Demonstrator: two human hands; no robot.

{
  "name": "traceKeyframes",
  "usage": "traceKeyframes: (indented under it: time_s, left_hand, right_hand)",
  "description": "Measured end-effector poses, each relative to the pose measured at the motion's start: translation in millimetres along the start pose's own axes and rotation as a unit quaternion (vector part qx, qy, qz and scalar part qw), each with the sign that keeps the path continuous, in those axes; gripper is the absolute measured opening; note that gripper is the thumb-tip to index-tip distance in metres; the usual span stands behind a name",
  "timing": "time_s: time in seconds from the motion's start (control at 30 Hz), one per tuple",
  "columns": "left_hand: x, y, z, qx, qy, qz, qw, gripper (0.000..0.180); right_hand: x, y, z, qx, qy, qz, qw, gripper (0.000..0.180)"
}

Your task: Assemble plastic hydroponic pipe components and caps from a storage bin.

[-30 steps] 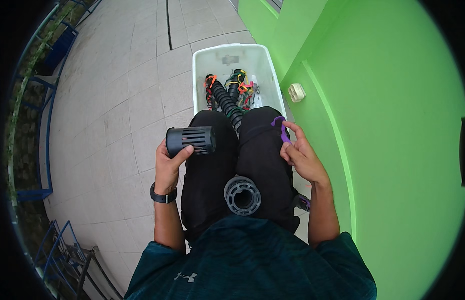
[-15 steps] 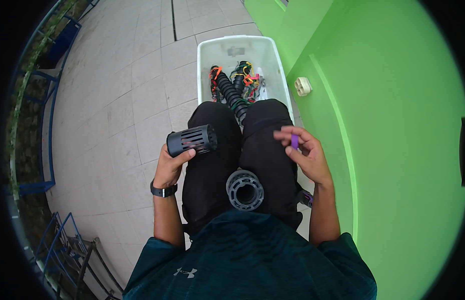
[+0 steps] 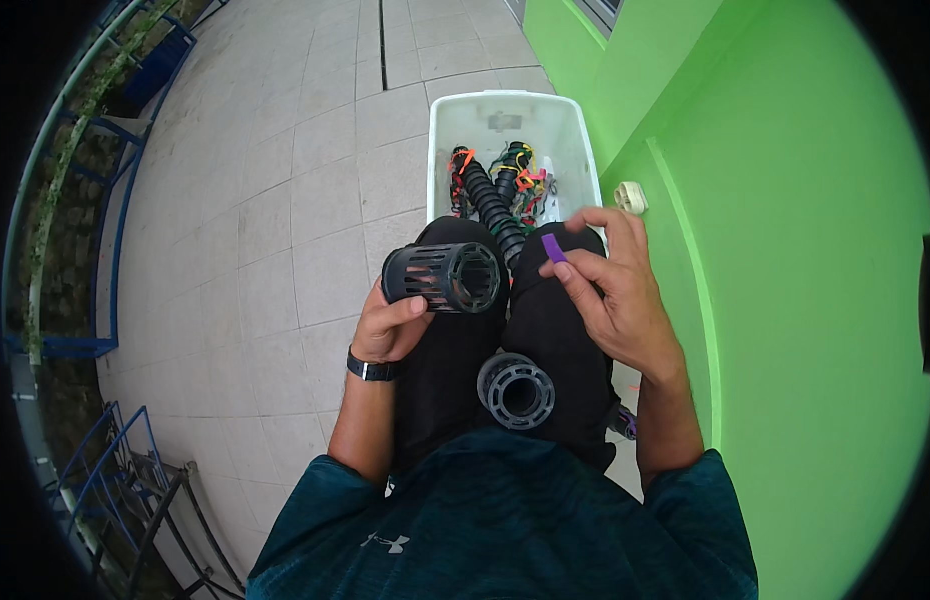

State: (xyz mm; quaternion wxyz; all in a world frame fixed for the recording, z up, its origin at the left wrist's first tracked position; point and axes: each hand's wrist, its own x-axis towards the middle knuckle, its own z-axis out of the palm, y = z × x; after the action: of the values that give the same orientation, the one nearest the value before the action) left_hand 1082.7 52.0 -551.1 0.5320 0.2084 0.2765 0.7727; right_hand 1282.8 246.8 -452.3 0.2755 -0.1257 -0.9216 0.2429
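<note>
My left hand (image 3: 393, 322) is closed round a black slotted plastic cylinder (image 3: 425, 279), held sideways above my left thigh. Its open ringed end faces right. Over my right thigh, my right hand (image 3: 613, 290) pinches a short purple strip (image 3: 554, 248) between thumb and a finger; another finger is raised apart from it. The strip stands a little away from the cylinder's open end. A second dark grey cylinder (image 3: 519, 393) rests between my thighs, its round ringed end facing up toward me.
Beyond my knees stands a white plastic bin (image 3: 437, 150) holding black ribbed tubes (image 3: 492, 205) and tangled coloured straps (image 3: 532, 180). A green wall (image 3: 785, 250) with a cream socket (image 3: 631, 197) runs along the right. Blue metal railings (image 3: 135, 210) line the left side of the tiled floor (image 3: 255, 290).
The left hand has turned the cylinder so its open end shows. My right hand has brought the purple strip inward and up, nearer the cylinder. The whole view has shifted slightly.
</note>
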Motion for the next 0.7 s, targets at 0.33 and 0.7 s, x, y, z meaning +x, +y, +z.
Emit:
traceKeyframes:
  time_s: [0.33,0.7]
  left_hand:
    - [5,0,9,0.070,0.008,0.029,0.997,0.063]
    - [4,-1,12,0.087,-0.001,0.023,0.996,0.062]
  right_hand:
    - [8,-16,35,0.339,0.045,0.135,0.930,0.017]
    - [12,-24,35,0.213,0.065,0.098,0.970,0.011]
